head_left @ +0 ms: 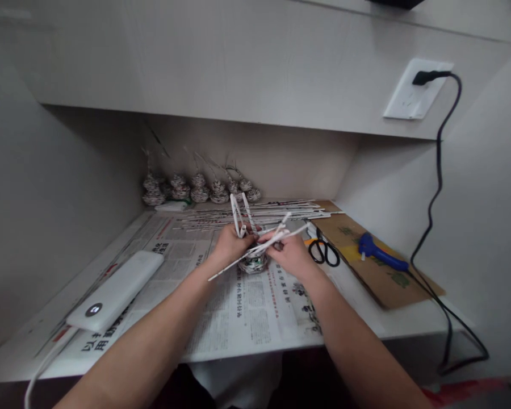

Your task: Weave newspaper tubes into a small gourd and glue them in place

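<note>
A small woven paper gourd (254, 264) stands on the newspaper in front of me, its upper part covered by my hands. From its top several rolled paper strips (267, 243) stick out, some upright and others slanting left and right. My left hand (232, 243) is closed on strips at the left of the gourd's top. On the other side, my right hand (290, 253) pinches strips that cross over the gourd. Just right of that hand lie black-handled scissors (324, 253).
Loose paper rolls (255, 216) lie behind my hands. Several finished woven gourds (200, 188) line the back wall. A white power bank (116, 289) with a cable is at left. A blue glue gun (381, 253) rests on cardboard (392, 291) at right, its black cord (438, 165) reaching a wall socket.
</note>
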The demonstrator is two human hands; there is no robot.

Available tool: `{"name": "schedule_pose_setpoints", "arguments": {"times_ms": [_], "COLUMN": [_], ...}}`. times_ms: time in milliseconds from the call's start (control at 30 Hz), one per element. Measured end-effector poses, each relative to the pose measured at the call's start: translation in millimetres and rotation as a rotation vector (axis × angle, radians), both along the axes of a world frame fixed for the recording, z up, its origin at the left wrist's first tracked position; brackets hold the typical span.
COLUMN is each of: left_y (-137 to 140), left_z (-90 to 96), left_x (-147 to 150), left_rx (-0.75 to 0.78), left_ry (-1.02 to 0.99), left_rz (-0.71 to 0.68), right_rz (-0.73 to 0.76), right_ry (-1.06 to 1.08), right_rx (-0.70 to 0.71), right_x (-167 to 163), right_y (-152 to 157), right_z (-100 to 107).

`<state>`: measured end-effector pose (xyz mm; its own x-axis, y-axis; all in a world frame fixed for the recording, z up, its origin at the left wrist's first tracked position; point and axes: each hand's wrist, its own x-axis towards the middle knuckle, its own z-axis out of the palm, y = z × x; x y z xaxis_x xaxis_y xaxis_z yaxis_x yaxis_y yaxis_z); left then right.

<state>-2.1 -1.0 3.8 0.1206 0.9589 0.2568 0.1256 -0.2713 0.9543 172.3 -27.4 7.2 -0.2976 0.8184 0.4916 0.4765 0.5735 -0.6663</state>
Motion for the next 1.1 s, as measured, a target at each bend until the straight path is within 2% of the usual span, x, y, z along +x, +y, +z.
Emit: {"name": "schedule_pose_setpoints", "arguments": {"times_ms": [100,200,300,400,467,633,767,867,1100], "left_y": [0.3,0.3,0.2,-1.2,-2.9,-3.8,0.0,2.0,1.1], "left_z": [0.2,-0.3,-0.9,0.2,2.1,3.6,-2.5,-6.7,-9.3], "left_x": [-0.1,1.9,3.7,4.1,4.1,3.8,3.2,3.5,5.7], "left_rx": [0.001,0.004,-0.015,-0.014,0.014,0.084,0.080,0.078,0.164], "left_ry": [-0.019,-0.054,-0.079,-0.081,-0.065,-0.028,-0.005,0.016,0.089], "left_rz": [-0.020,-0.018,-0.024,-0.062,-0.044,0.017,-0.038,-0.058,0.014], "right_rz": [-0.095,-0.197,-0.207,-0.149,-0.175,-0.198,-0.197,-0.209,-0.242], "right_ry": [-0.156,-0.066,0.105,0.143,0.216,0.628,0.770,0.816,0.879], "right_rx": [0.151,0.147,0.045,-0.020,-0.070,-0.375,-0.542,-0.593,-0.634], "right_x": [-4.2,-9.4,-11.8,-11.8,-12.3,-17.5,-20.0,-19.9,-18.9], "right_y": [-4.7,-5.5,-4.1,-2.6,-1.1,4.4,5.1,4.3,6.0], "right_z": [2.9,-0.5,-5.3,-7.4,-7.4,-6.3,-4.5,-2.8,-3.4]}}
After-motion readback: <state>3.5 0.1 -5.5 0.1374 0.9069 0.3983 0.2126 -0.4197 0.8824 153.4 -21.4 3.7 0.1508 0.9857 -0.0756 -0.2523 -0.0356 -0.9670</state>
